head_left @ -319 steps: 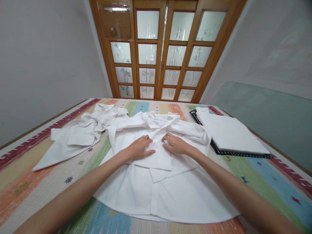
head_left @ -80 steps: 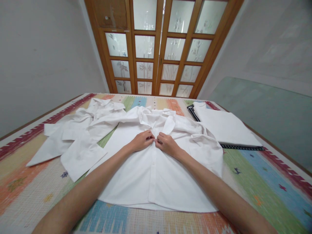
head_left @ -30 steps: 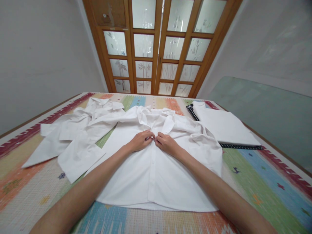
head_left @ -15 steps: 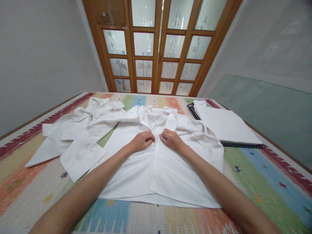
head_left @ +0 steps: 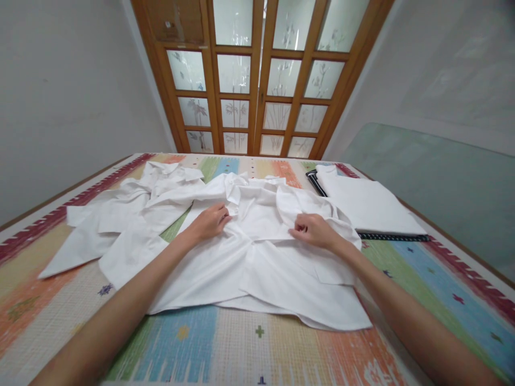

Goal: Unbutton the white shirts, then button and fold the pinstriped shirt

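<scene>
The white shirt [head_left: 245,262] lies on the table directly under and between the two hands, its front parted between them and the panels meeting just below. The left hand [head_left: 213,220] is closed on one front edge near the collar, the right hand [head_left: 311,230] on the other; how much cloth the right fingertips pinch, I cannot see well. To part the front well, I think both edges should be drawn evenly and low, so the back layer stays flat. Beyond the left hand, a crumpled white garment [head_left: 134,212] touches the sleeve, so pulling leftward seems to need care; beyond the right is a folded white cloth [head_left: 372,206].
</scene>
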Motion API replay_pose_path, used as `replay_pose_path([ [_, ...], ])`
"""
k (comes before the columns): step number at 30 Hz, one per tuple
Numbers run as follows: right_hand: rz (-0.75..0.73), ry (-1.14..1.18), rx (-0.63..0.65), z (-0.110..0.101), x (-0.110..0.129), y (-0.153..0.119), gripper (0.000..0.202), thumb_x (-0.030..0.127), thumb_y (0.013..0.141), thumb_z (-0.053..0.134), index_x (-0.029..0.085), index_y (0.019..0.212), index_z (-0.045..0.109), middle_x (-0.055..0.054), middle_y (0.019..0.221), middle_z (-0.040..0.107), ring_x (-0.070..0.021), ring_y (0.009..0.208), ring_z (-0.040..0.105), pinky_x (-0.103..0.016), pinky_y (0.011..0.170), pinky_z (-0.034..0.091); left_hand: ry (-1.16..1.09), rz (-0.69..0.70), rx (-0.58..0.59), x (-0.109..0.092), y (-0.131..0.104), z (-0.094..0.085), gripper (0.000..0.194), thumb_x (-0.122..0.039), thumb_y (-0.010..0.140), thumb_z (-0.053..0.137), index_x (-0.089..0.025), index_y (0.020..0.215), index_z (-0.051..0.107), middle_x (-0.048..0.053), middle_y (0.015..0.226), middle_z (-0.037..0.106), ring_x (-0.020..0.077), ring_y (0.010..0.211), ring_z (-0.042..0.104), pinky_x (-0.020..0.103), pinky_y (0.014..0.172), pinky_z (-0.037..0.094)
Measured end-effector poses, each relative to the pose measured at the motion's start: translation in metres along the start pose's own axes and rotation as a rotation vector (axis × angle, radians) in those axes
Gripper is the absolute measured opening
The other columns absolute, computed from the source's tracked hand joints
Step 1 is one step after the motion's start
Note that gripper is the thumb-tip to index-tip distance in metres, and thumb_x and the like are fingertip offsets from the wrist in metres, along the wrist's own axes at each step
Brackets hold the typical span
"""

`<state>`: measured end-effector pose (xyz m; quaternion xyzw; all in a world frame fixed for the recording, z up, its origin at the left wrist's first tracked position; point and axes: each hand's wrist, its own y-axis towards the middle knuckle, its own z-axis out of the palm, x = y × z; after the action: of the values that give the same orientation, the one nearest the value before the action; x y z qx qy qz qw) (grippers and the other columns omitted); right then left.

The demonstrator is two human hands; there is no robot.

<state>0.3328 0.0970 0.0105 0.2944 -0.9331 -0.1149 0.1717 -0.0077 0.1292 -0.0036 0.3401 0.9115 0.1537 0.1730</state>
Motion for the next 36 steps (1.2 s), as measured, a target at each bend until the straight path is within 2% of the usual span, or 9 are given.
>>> replay_pose_path([
  [2, 0.035, -0.093, 0.134, 0.001, 0.002, -0.009, 0.017, 0.023, 0.078, 0.060, 0.018, 0.062, 0.062, -0.002, 0.065, 0.060, -0.0130, 0.058, 0.052, -0.025, 0.060, 0.036, 0.061, -0.014, -0.011, 0.000, -0.006, -0.005, 0.016, -0.025, 0.087, 0.051, -0.016, 0.076, 0.059, 0.007, 0.083, 0.055, 0.0195, 0.076, 0.053, 0.032, 0.071, 0.043],
  [3, 0.052, -0.134, 0.148, 0.002, 0.006, -0.011, 0.011, 0.022, 0.078, 0.060, 0.017, 0.070, 0.066, -0.004, 0.072, 0.063, -0.0140, 0.061, 0.054, -0.025, 0.061, 0.037, 0.080, -0.002, -0.016, -0.003, -0.009, -0.008, 0.014, -0.025, 0.086, 0.053, -0.016, 0.077, 0.060, 0.007, 0.085, 0.056, 0.0205, 0.079, 0.054, 0.033, 0.074, 0.044],
  [6, 0.048, -0.170, 0.043, 0.002, 0.028, -0.009, 0.021, 0.017, 0.079, 0.058, 0.018, 0.097, 0.068, -0.007, 0.092, 0.064, -0.0168, 0.072, 0.058, -0.026, 0.063, 0.040, 0.050, 0.081, -0.006, -0.025, -0.013, -0.014, 0.012, -0.021, 0.085, 0.053, -0.017, 0.089, 0.063, 0.010, 0.100, 0.059, 0.0230, 0.094, 0.055, 0.037, 0.084, 0.043],
  [10, -0.077, 0.005, -0.037, 0.013, 0.066, 0.006, 0.029, 0.013, 0.078, 0.055, 0.018, 0.105, 0.065, -0.007, 0.100, 0.062, -0.0169, 0.079, 0.059, -0.027, 0.070, 0.044, -0.073, 0.183, 0.166, -0.061, -0.011, -0.014, 0.023, -0.027, 0.088, 0.051, -0.019, 0.106, 0.062, 0.008, 0.108, 0.063, 0.0224, 0.101, 0.056, 0.038, 0.091, 0.040],
  [13, -0.128, 0.136, 0.012, 0.032, 0.083, 0.013, 0.030, 0.015, 0.077, 0.059, 0.017, 0.107, 0.064, -0.007, 0.100, 0.062, -0.0176, 0.084, 0.060, -0.029, 0.076, 0.046, -0.085, 0.131, 0.281, -0.074, -0.011, -0.007, 0.022, -0.029, 0.087, 0.052, -0.018, 0.102, 0.065, 0.007, 0.097, 0.066, 0.0221, 0.093, 0.059, 0.038, 0.089, 0.039],
  [17, -0.105, 0.222, 0.059, 0.054, 0.085, 0.012, 0.021, 0.011, 0.080, 0.057, 0.017, 0.098, 0.067, -0.006, 0.091, 0.064, -0.0167, 0.083, 0.061, -0.028, 0.075, 0.046, -0.147, 0.058, 0.238, -0.075, -0.018, 0.006, 0.020, -0.030, 0.085, 0.055, -0.017, 0.097, 0.066, 0.007, 0.092, 0.066, 0.0223, 0.092, 0.058, 0.038, 0.089, 0.039],
  [20, -0.098, 0.318, -0.007, 0.063, 0.079, 0.007, 0.016, 0.008, 0.082, 0.056, 0.017, 0.087, 0.069, -0.004, 0.083, 0.064, -0.0141, 0.075, 0.060, -0.025, 0.070, 0.045, -0.233, 0.032, 0.172, -0.073, -0.025, 0.013, 0.018, -0.029, 0.086, 0.054, -0.017, 0.094, 0.063, 0.005, 0.088, 0.064, 0.0208, 0.091, 0.057, 0.037, 0.091, 0.038],
  [26, -0.041, 0.451, -0.068, 0.065, 0.074, 0.004, 0.010, 0.019, 0.085, 0.059, 0.017, 0.082, 0.069, -0.001, 0.070, 0.061, -0.0112, 0.062, 0.053, -0.024, 0.061, 0.041, -0.326, 0.010, 0.161, -0.074, -0.028, 0.018, 0.023, -0.031, 0.093, 0.043, -0.018, 0.088, 0.061, 0.003, 0.082, 0.063, 0.0186, 0.084, 0.055, 0.036, 0.089, 0.039],
  [36, 0.005, 0.469, -0.097, 0.064, 0.078, 0.004, 0.012, 0.019, 0.086, 0.055, 0.016, 0.079, 0.064, 0.000, 0.068, 0.059, -0.0109, 0.060, 0.050, -0.023, 0.059, 0.039, -0.416, 0.013, 0.228, -0.069, -0.028, 0.019, 0.025, -0.033, 0.092, 0.045, -0.019, 0.093, 0.066, 0.003, 0.088, 0.068, 0.0188, 0.088, 0.056, 0.033, 0.086, 0.041],
])
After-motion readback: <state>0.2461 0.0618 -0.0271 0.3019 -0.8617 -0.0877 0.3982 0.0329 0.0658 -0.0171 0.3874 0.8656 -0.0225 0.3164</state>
